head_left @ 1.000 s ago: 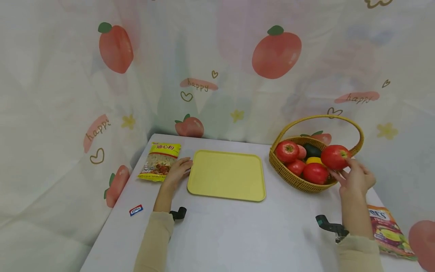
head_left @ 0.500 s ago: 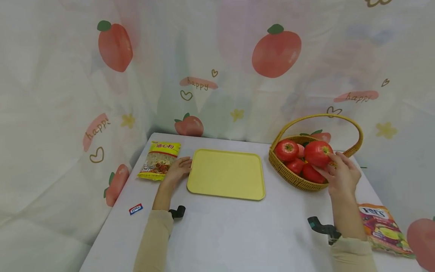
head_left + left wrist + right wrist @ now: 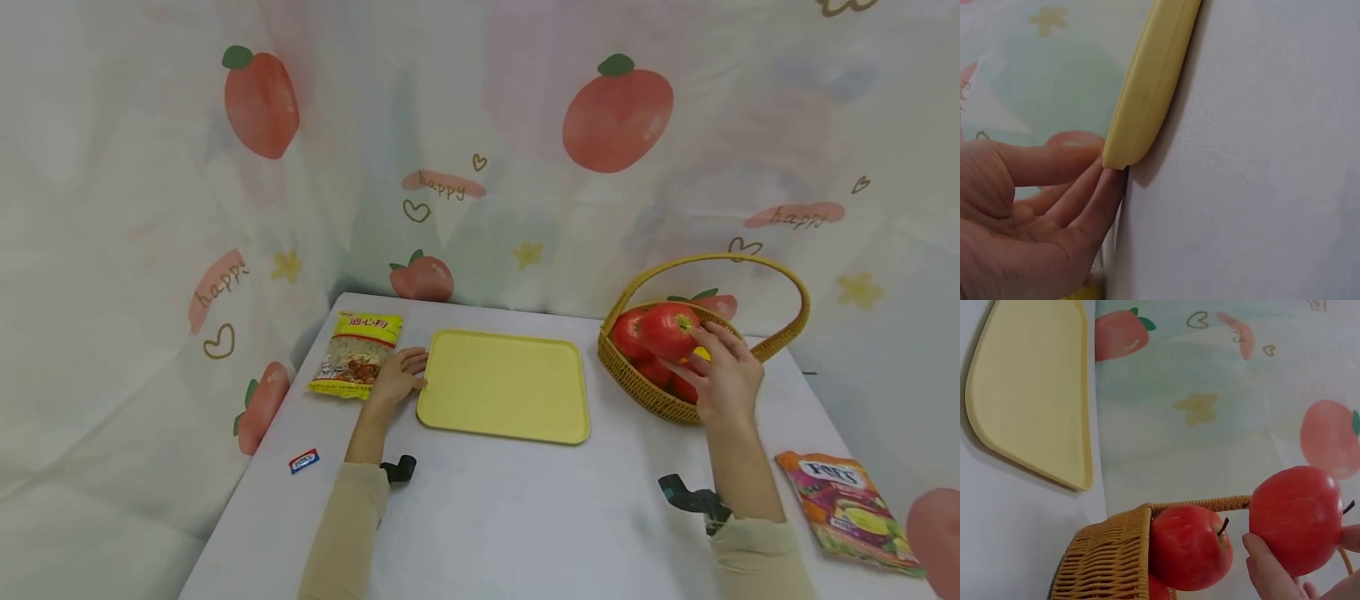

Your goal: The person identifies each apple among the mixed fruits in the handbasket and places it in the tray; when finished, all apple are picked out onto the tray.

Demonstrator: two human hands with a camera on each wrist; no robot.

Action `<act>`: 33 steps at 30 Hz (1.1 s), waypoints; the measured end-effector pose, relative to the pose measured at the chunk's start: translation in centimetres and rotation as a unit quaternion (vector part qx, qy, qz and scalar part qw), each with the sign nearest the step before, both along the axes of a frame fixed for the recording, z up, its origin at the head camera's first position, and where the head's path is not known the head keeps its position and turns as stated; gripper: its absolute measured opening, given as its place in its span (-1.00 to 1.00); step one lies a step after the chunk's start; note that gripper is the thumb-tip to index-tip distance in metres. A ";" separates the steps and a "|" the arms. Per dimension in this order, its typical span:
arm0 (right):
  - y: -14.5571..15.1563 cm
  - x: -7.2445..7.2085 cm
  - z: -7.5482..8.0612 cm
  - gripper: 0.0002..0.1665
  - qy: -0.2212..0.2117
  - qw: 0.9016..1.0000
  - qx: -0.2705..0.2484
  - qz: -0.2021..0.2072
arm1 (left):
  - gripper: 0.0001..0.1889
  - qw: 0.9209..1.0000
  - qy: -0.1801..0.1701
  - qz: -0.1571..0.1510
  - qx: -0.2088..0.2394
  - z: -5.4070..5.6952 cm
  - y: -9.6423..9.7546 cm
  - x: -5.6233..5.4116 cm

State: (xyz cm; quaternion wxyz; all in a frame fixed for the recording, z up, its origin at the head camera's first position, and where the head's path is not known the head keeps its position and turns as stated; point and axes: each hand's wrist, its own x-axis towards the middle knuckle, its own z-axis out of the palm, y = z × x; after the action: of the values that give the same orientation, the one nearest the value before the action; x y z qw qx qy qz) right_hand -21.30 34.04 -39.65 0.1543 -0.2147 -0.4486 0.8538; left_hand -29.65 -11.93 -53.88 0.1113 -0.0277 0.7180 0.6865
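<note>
Head view: red apple held over basket, tray rim pinched

Right hand (image 3: 727,385): thumb and fingers part-curled round a red apple (image 3: 666,332), spread about its width. The right wrist view shows that apple apart from a second apple (image 3: 1186,549), which rests at the rim of the wicker basket (image 3: 637,392). More red fruit lies inside; a yellow item (image 3: 702,353) is partly hidden behind the fingers.

Left hand (image 3: 399,379): thumb and fingertips nearly together, pinching the near-side edge of the yellow tray (image 3: 504,387). The tray lies on the white table (image 3: 525,517), left of the basket and apart from it.

Surroundings: a noodle packet (image 3: 358,352) lies just beside the left hand; contact cannot be determined. A small wrapper (image 3: 303,461) sits nearer the wearer. A candy bag (image 3: 849,510) lies at the table's right edge, to the right of the right forearm.
</note>
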 end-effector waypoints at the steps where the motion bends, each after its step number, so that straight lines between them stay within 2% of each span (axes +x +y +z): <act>1: -0.2 -0.1 0.1 -0.53 0.002 1.000 -0.002 0.003 | -0.29 1.000 0.000 0.003 0.001 0.0 0.1 0.0; 4: -0.9 -0.2 0.2 -0.53 0.007 1.000 -0.006 0.019 | -0.27 1.000 0.000 0.008 0.005 -0.1 0.3 0.0; 10: -2.6 -0.5 0.5 -0.45 0.016 0.999 0.018 0.048 | -0.26 0.999 0.002 0.037 -0.005 -0.1 0.7 0.1; 18: -5.1 -1.3 0.3 -0.29 -0.005 0.994 0.065 0.082 | -0.25 0.998 -0.006 0.056 0.002 -0.5 0.9 -0.2; 23: -7.2 -2.3 0.1 -0.29 -0.006 0.991 0.093 0.093 | -0.25 0.998 -0.010 0.064 0.001 -0.4 1.0 -0.3; 29: -9.4 -3.8 -0.7 -0.36 0.005 0.991 0.073 0.115 | -0.28 0.998 -0.013 0.067 0.004 -0.6 0.9 -0.4; 33: -10.9 -4.9 -1.3 -0.43 0.008 0.988 0.078 0.136 | -0.31 0.998 -0.011 0.069 -0.002 -0.8 0.9 -0.5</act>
State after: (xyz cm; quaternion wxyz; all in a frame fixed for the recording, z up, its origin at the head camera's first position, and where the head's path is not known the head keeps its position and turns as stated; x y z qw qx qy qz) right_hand -26.21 23.15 -40.98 0.0562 -0.1325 -0.5373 0.8310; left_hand -30.17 -11.04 -54.65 0.0713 -0.0846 0.7146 0.6908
